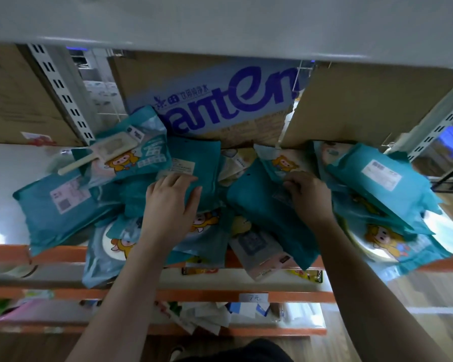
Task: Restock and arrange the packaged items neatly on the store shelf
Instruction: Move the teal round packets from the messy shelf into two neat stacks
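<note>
Several teal packages with a cartoon cow lie in a loose heap on the white shelf (8, 178) with an orange front edge. My left hand (171, 202) rests flat on a teal package (194, 163) in the middle of the heap, fingers apart. My right hand (307, 195) curls its fingers over the top edge of another teal package (262, 212) that lies tilted. A teal package (60, 207) sits at the far left and a stack of teal packages (377, 184) at the right. A cream brush (102, 152) lies on top at the back left.
Cardboard boxes stand behind the heap: a blue-printed one (220, 100) in the middle, a plain one (364, 105) at the right, another (16, 95) at the left. A white shelf (220, 19) hangs overhead. Lower shelves (220, 296) hold small items. Slotted uprights (60, 87) flank the bay.
</note>
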Demonstrator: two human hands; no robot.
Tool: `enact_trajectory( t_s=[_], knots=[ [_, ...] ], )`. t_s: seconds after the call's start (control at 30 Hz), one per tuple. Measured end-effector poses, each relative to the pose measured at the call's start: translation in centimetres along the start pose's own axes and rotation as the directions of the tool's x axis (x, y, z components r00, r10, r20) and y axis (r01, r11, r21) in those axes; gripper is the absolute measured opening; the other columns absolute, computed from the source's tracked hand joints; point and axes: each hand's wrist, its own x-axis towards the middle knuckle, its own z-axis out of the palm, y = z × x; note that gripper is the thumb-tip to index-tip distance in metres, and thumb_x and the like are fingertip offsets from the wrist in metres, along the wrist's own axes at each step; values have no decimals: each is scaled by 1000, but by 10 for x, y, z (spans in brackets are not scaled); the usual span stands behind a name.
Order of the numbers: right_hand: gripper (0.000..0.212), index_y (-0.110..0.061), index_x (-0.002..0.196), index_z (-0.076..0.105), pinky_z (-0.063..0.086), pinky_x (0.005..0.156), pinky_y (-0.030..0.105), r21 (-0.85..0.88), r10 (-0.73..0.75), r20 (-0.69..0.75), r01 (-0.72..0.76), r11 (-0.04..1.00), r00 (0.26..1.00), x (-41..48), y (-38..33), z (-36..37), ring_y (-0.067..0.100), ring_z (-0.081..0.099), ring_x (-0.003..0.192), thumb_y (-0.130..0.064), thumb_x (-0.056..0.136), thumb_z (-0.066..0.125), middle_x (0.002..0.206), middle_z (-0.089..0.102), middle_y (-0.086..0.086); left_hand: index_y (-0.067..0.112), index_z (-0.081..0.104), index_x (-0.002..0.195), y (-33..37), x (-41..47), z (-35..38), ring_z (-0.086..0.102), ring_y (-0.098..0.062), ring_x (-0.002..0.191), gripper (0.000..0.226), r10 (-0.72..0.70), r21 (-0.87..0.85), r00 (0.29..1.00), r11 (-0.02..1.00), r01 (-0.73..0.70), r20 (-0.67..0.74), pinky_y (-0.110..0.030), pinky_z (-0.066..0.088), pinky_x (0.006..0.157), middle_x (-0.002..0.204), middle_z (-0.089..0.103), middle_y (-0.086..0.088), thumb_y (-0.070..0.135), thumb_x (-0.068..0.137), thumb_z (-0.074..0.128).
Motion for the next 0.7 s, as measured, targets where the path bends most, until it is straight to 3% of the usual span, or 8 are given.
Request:
enact_trajectory(
  t_s=[0.2, 0.3, 0.37, 0.5, 0.6, 0.7],
  knots=[
    [8, -7, 84, 64, 39, 69, 27, 204, -113, 76, 96, 974, 991, -28, -22, -2, 13, 54, 80, -4, 90, 60, 83, 61, 0, 15, 61, 121, 1, 9, 0, 53, -27, 115, 34, 42, -18, 999, 999, -42, 13, -44, 35, 100, 122, 61, -4, 35, 98, 45],
    [21, -7, 72, 59, 40, 60, 32, 262, -107, 154, 64, 963, 982, -40, -26, -5, 14, 52, 65, -17, 91, 60, 69, 57, 0, 16, 61, 122, -1, 13, 2, 53, -27, 115, 34, 67, -17, 997, 998, -66, 26, -42, 34, 100, 123, 61, -4, 35, 98, 45],
    [31, -9, 67, 59, 39, 55, 32, 258, -20, 92, -5, 966, 996, -45, -27, -5, 12, 52, 59, -28, 92, 61, 63, 56, 0, 17, 61, 122, -2, 14, 4, 54, -27, 114, 33, 74, -19, 997, 997, -73, 36, -42, 33, 99, 123, 61, -4, 34, 98, 46],
    [29, -7, 77, 62, 38, 56, 31, 63, 221, -105, -216, 974, 970, -45, -19, -4, 26, 58, 69, -33, 90, 65, 78, 62, 8, 17, 61, 122, -5, 16, 7, 53, -28, 114, 33, 92, -25, 994, 996, -91, 50, -44, 33, 100, 124, 61, -5, 34, 98, 46],
    [42, -10, 95, 60, 51, 67, 38, -37, 416, -23, -417, 908, 909, -36, -17, -2, 33, 62, 82, -51, 88, 61, 91, 66, 12, 17, 62, 121, -10, 19, 6, 54, -27, 112, 32, 107, -36, 994, 994, -105, 37, -43, 35, 99, 121, 62, -4, 34, 97, 48],
    [60, -12, 116, 53, 50, 72, 38, -90, 507, 34, -503, 860, 861, -22, -25, 3, 37, 62, 94, -60, 83, 62, 106, 65, 17, 15, 64, 117, -19, 21, 4, 56, -28, 110, 29, 114, -42, 993, 993, -114, -7, -43, 37, 97, 117, 63, -4, 30, 96, 51]
  ],
)
